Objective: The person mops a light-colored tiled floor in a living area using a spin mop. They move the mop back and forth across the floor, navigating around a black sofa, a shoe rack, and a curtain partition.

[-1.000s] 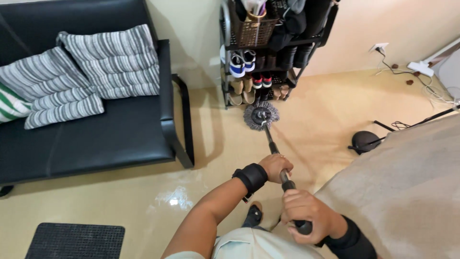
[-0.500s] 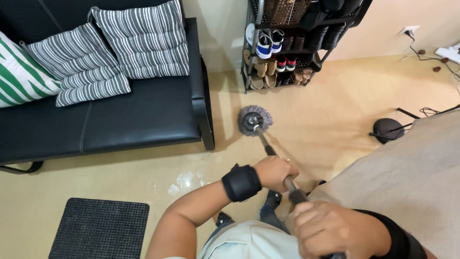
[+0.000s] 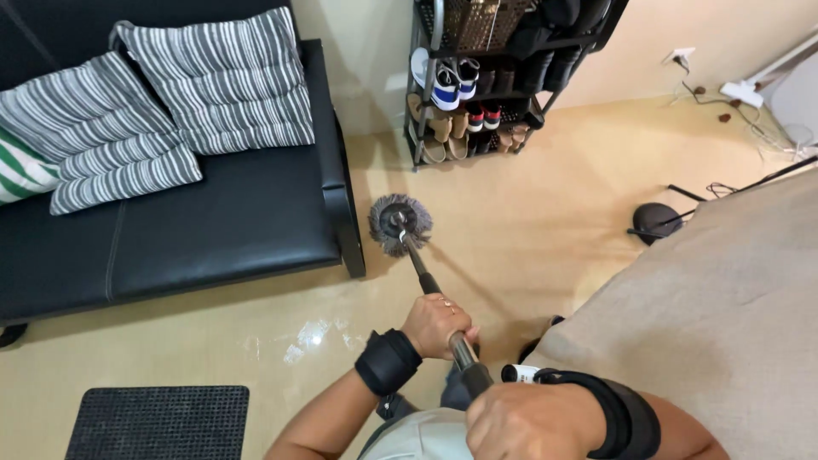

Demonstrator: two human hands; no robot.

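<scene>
We see the left hand (image 3: 436, 324) wrapped shut around the dark mop handle (image 3: 423, 274), partway down the shaft, with a black wrist wrap (image 3: 388, 361) just behind it. The right hand (image 3: 521, 422) is closed in a fist on the upper end of the same handle, near the bottom edge of the view, and it too wears a black wrap (image 3: 626, 416) at the wrist. From the two hands the handle slants up and to the left, down to the round grey mop head (image 3: 399, 224), which rests flat on the beige floor (image 3: 528, 221) just beside the front corner of the black sofa (image 3: 196, 221). On the sofa we find striped grey cushions (image 3: 217, 85) leaning against the backrest. Beyond the mop head, against the wall, a black shoe rack (image 3: 477, 94) holds pairs of shoes. A dark mat (image 3: 158, 422) lies on the floor at lower left, and a beige fabric surface (image 3: 724, 307) fills the right side.
</scene>
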